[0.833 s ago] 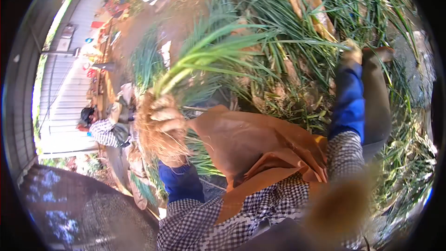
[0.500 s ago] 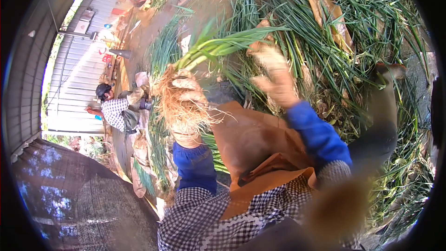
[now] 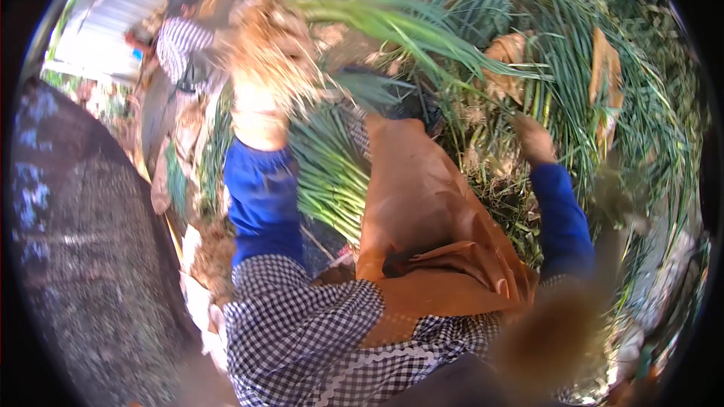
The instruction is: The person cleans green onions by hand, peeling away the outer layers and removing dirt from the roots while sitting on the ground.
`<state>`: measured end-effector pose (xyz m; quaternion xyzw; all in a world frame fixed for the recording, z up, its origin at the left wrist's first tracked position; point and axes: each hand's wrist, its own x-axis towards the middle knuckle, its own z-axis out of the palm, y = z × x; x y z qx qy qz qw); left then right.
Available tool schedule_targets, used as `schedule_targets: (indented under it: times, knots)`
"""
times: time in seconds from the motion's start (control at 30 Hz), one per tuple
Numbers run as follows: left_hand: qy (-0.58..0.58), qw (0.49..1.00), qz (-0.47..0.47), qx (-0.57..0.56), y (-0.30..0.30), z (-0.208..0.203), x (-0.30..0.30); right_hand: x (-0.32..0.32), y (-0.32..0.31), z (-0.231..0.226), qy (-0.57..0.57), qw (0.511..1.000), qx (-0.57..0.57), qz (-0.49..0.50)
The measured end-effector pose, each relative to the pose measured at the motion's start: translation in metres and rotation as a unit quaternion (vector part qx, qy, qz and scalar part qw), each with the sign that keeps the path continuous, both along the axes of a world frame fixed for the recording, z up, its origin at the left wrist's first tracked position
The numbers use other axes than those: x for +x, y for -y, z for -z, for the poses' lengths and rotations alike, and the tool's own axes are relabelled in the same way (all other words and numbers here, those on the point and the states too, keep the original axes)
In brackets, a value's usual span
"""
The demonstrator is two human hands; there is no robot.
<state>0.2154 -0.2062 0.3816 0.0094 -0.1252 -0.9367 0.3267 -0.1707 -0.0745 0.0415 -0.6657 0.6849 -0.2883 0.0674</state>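
Observation:
My left hand (image 3: 262,98), blurred by motion, is closed round the root end of a bunch of green onions (image 3: 362,16). Pale tangled roots (image 3: 271,38) hang over the fingers and partly hide them. The green leaves stretch out to the right above my lap. Down by the pile on the right is my right hand (image 3: 535,141), its fingers drawn together. A thin green leaf (image 3: 464,84) runs from the bunch to these fingertips. More green onions (image 3: 332,181) lie beside my left knee, pale ends toward me.
A brown apron (image 3: 415,181) covers my lap. Heaped green onions (image 3: 562,68) spread at the right and far side, with brown sheets (image 3: 603,83) among them. A person in a striped top (image 3: 181,45) sits at the far left. Dark netting (image 3: 90,256) hangs on the left.
My left hand has carried the bunch up and to the left. My right hand has moved away to the right and down from the leaves. The view has shifted, bringing my lap further in.

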Motion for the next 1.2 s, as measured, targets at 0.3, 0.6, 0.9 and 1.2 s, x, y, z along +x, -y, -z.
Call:
schedule_targets:
  times: [0.3, 0.6, 0.9, 1.2]
  knots:
    - [0.339, 0.825, -0.440, -0.106, -0.013, 0.098, 0.222, -0.096, -0.142, 0.118, -0.177, 0.866, 0.468, 0.012]
    - [0.524, 0.699, -0.416, 0.253, -0.232, 0.432, 0.269, -0.095, -0.185, 0.063, -0.311, 0.877, 0.366, 0.026]
    - [0.283, 0.855, -0.259, 0.349, -0.253, 0.486, 0.207, -0.012, -0.046, 0.054, -0.003, 0.979, 0.200, 0.047]
    - [0.687, 0.475, -0.550, -0.024, -0.143, 0.322, 0.186, 0.118, 0.055, 0.035, -0.110, 0.993, 0.022, -0.036]
